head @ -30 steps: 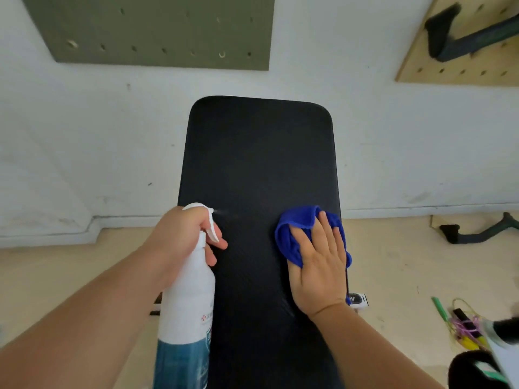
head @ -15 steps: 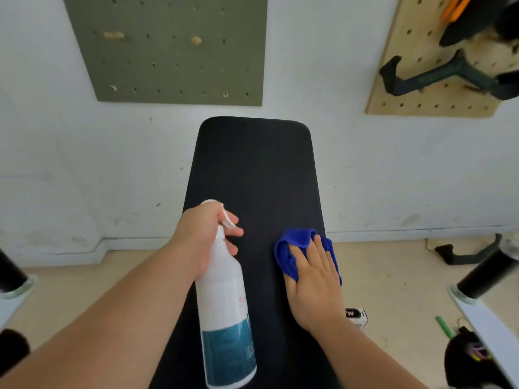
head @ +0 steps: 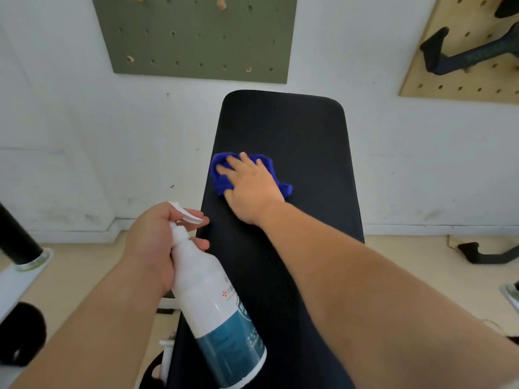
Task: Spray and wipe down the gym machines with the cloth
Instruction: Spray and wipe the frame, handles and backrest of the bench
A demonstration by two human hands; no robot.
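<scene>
A black padded bench (head: 306, 130) runs away from me toward the white wall. My right hand (head: 250, 186) lies flat, fingers straight, pressing a blue cloth (head: 220, 178) onto the pad near its left edge. My left hand (head: 157, 245) grips the neck of a white spray bottle (head: 213, 310) with a teal label, held tilted over the bench's near left side, its nozzle pointing right toward the pad.
A green pegboard (head: 196, 35) and a wooden pegboard (head: 463, 51) with a dark handle hang on the wall. A black grip (head: 483, 252) lies on the floor at right. A black roller on a white frame (head: 19, 242) stands at left.
My right hand has slid the cloth farther up the pad and to its left side. My left hand and the bottle have dropped lower and tilted.
</scene>
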